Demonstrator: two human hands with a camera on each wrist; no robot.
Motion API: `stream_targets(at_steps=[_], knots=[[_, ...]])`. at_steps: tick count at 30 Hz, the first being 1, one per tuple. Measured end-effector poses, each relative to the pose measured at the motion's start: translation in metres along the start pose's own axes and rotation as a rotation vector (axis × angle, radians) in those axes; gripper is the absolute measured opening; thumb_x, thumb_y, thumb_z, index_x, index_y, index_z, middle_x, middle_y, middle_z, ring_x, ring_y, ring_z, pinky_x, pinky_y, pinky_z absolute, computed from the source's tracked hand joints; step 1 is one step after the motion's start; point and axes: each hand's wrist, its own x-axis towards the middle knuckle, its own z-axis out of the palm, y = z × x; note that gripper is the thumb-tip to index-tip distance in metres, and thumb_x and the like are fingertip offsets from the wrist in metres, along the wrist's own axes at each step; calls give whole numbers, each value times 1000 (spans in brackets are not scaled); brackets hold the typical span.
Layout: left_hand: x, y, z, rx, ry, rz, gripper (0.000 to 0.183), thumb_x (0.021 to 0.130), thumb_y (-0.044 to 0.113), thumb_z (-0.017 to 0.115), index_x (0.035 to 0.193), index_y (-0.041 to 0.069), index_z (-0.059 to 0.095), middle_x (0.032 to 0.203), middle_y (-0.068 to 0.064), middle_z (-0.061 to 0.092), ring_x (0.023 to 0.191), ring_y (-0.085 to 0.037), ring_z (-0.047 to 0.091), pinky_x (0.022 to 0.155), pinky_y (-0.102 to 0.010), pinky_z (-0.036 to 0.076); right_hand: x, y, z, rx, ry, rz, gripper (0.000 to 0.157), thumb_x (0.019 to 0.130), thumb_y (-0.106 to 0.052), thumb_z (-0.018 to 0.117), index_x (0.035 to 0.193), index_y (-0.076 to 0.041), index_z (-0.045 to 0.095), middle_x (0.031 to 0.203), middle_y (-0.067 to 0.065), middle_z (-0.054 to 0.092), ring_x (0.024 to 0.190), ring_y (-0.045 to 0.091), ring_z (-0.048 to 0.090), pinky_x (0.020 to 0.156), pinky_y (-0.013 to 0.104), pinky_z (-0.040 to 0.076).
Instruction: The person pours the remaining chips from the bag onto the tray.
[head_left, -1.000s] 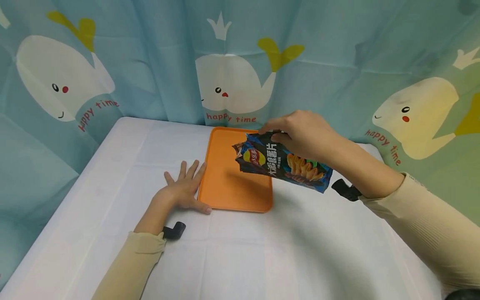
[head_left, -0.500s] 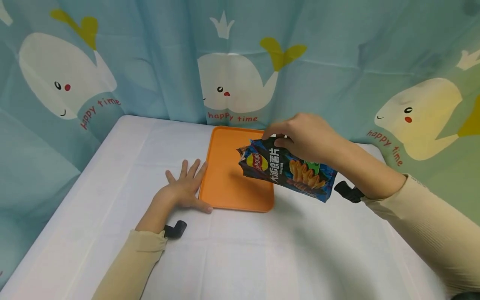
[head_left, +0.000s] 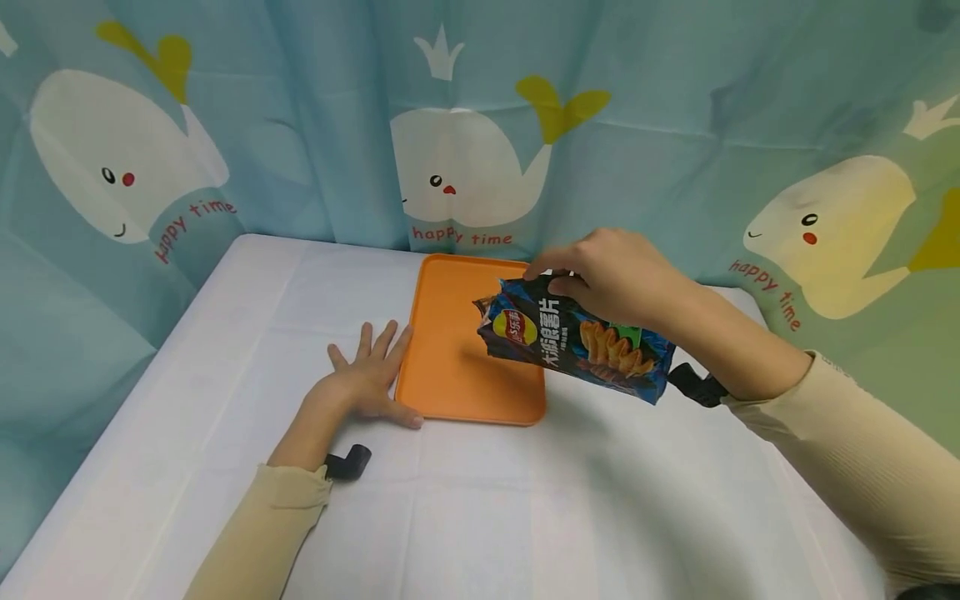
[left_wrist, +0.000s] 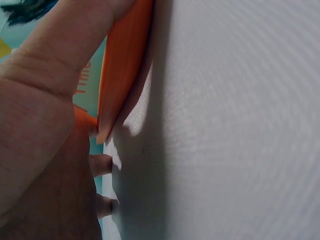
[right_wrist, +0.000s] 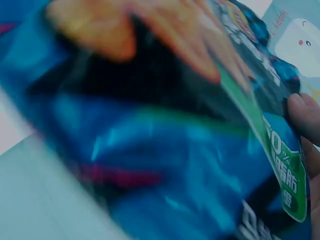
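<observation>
The left grip (head_left: 363, 379) lies spread with straight fingers and holds nothing, its thumb and forefinger at the left edge of the orange tray (head_left: 450, 379) on the white-covered desk (head_left: 457, 517); next comes the Lay's wavy potato-chip bag (head_left: 572, 340), its left end above the tray, pinched at the top edge by the thumb and fingers of the right grip (head_left: 611, 275). Compared with a second ago, the bag hangs slightly lower and farther right, so it is probably being repositioned, not yet put down. Counted: two grips, one tray, one bag, one desk.
</observation>
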Motion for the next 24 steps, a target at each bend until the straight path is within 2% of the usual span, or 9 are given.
stream_targets(at_steps=[5,13,19,21,24], knots=[[0,0,1,1,3,1,144,60,74,81,161,13,-2,167,-18,-10,148,-50,-17,98,-86,-9,0,1,0,3,11,8,27,96,-13,67,118,-27,73,57,-2,57,46,15,44,46,30,36],[1,-1,2,-1,4,2,144,60,74,81,161,12,-1,167,-19,-10,148,-50,-17,97,-86,-9,1,1,2,-9,18,-7,26,95,-13,69,116,-27,74,67,-2,67,51,14,48,48,30,38],[0,-1,1,2,1,-5,144,60,74,80,161,12,-1,167,-19,-9,148,-51,-17,97,-86,-9,2,1,3,-4,15,2,25,95,-14,69,115,-27,74,67,-3,65,49,13,46,47,29,37],[0,-1,1,5,1,-7,144,60,74,80,161,12,-1,167,-19,-9,148,-50,-17,97,-86,-9,2,1,3,2,16,4,25,95,-14,68,116,-27,74,60,-2,60,46,15,44,46,29,35],[1,-1,2,9,4,-5,143,61,74,80,161,12,-1,167,-19,-8,148,-51,-16,97,-86,-8,2,1,3,1,14,-1,25,95,-13,69,115,-27,74,66,-2,65,49,14,46,47,30,37]])
